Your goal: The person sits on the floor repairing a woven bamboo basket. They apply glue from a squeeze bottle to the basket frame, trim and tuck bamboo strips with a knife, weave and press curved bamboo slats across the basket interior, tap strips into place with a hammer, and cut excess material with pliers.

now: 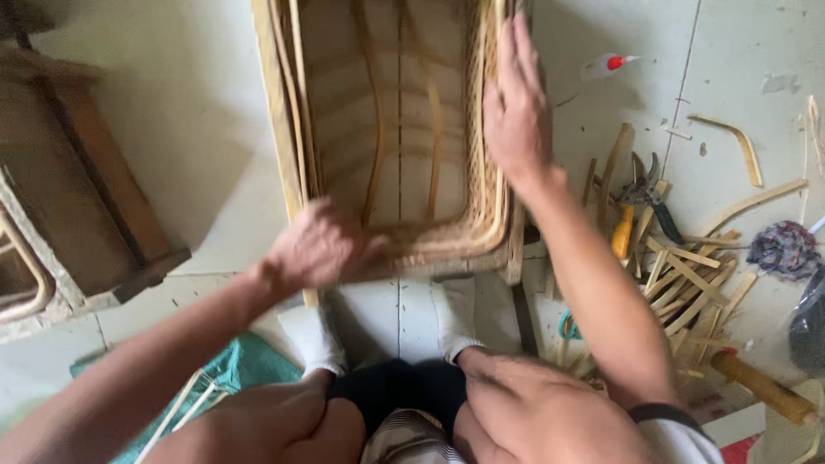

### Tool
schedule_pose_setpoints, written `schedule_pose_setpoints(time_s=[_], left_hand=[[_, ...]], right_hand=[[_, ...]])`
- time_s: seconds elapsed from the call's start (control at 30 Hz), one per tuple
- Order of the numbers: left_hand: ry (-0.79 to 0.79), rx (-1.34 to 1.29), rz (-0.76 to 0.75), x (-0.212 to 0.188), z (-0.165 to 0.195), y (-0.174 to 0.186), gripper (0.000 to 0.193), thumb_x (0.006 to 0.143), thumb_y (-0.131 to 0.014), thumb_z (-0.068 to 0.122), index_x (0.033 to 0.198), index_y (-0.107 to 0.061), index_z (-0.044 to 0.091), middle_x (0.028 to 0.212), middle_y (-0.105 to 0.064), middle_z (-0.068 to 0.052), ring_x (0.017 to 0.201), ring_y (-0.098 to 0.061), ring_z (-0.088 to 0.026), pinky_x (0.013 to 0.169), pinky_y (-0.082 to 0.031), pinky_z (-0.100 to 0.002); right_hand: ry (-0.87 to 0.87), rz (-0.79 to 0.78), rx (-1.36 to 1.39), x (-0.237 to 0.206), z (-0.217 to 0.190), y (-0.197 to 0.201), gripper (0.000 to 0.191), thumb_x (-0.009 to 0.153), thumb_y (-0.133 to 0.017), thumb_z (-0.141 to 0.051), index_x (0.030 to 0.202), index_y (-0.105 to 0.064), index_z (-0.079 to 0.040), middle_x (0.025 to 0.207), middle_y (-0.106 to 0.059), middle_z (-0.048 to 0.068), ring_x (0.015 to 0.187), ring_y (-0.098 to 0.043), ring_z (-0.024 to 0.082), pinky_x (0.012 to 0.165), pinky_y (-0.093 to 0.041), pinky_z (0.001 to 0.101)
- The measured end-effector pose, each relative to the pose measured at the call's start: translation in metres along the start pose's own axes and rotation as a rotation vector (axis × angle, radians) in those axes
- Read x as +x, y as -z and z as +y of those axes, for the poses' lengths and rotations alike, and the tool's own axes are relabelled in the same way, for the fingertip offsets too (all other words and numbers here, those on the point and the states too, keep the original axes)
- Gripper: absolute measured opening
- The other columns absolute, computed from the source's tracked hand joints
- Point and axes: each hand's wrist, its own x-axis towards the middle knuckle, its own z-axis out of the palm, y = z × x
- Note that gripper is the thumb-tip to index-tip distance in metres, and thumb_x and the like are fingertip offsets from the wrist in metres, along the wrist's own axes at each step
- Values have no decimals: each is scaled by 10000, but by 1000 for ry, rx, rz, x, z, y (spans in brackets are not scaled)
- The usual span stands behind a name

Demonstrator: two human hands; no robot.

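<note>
Light, stiff and a bit brittle, the rattan frame [391, 137] lies on the floor, left hand [318, 245] curled round its near corner, right hand [516, 107] flat, fingers extended, along its side rim.

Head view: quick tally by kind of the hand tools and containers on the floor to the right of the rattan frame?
Pruning shears: 1
Wooden-handled tool: 1
Small squeeze bottle with red cap: 1
Total: 3
</note>
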Motion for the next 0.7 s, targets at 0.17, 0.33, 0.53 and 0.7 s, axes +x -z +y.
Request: schedule_pose_setpoints(time_s=[0.17, 0.33, 0.53, 0.7], left_hand=[[-4, 16, 112, -10, 35, -11, 625, 1051, -382, 495, 605, -624, 130, 597, -590, -48, 568, -572, -181, 531, -478, -370], [168, -135, -484, 4, 39, -9, 638, 1116, -315, 492, 665, -617, 157, 611, -646, -72, 580, -639, -220, 588, -496, -408], [112, -151, 133, 4, 49, -8, 594, 1039, -471, 409, 533, -585, 121, 558, -625, -75, 542, -617, -273, 544, -544, -428], [319, -325, -108, 17, 59, 3, 472, 1045, -530, 416, 738, -628, 71, 736, -639, -96, 574, -640, -260, 517, -562, -423]], right_hand=[[14, -1, 6, -36, -17, 6, 551, 1121, -562, 27, 1635, -371, -29, 1720, -284, 155, 1585, -355, 333, 1306, -318, 429], [32, -1, -5, -39, -18, 13, 569, 1089, -567, 41, 1622, -377, -21, 1702, -317, 146, 1575, -386, 327, 1335, -379, 413], [23, -4, -12, -43, -15, 8, 589, 1135, -578, 19, 1663, -324, -36, 1701, -283, 129, 1570, -367, 322, 1338, -362, 385], [51, 17, -8, -49, -13, 6, 634, 1098, -600, 16, 1659, -314, -53, 1731, -273, 114, 1587, -357, 340, 1353, -350, 393]])
